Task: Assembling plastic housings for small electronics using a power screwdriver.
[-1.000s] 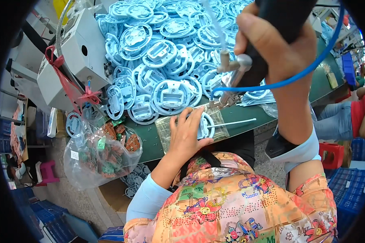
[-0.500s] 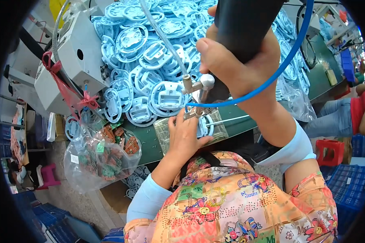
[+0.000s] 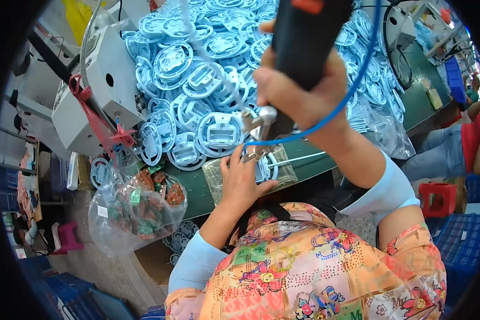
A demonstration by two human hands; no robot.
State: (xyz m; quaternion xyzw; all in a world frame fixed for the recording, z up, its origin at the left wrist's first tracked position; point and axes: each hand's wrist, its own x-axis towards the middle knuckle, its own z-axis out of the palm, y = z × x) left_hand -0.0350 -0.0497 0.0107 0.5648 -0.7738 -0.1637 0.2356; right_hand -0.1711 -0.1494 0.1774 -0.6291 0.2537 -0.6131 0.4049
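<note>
My right hand [image 3: 317,104] is wrapped round the black handle of a power screwdriver [image 3: 309,48], held upright above the bench. A blue hose [image 3: 333,114] and a clear hose run to its metal nozzle [image 3: 266,117]. The nozzle's lower end meets a light-blue plastic frame [image 3: 272,166] beside my left fingers; the exact contact is hidden. My left hand [image 3: 240,184] presses on this frame's left side, thumb out to the right, and covers much of it. Underneath lies a flat, film-covered pad [image 3: 288,176]. A thin white rod [image 3: 304,158] sticks out to the right.
A large heap of light-blue plastic frames [image 3: 221,130] fills the far side of the green bench [image 3: 197,194]. A grey machine box [image 3: 109,80] stands at left, above a clear bag of small circuit boards [image 3: 144,208]. At right are a red stool [image 3: 437,197] and a seated person [image 3: 437,152].
My right hand and the screwdriver have come down and a little to the left, toward the plastic frame. The left hand stays in nearly the same place on the frame.
</note>
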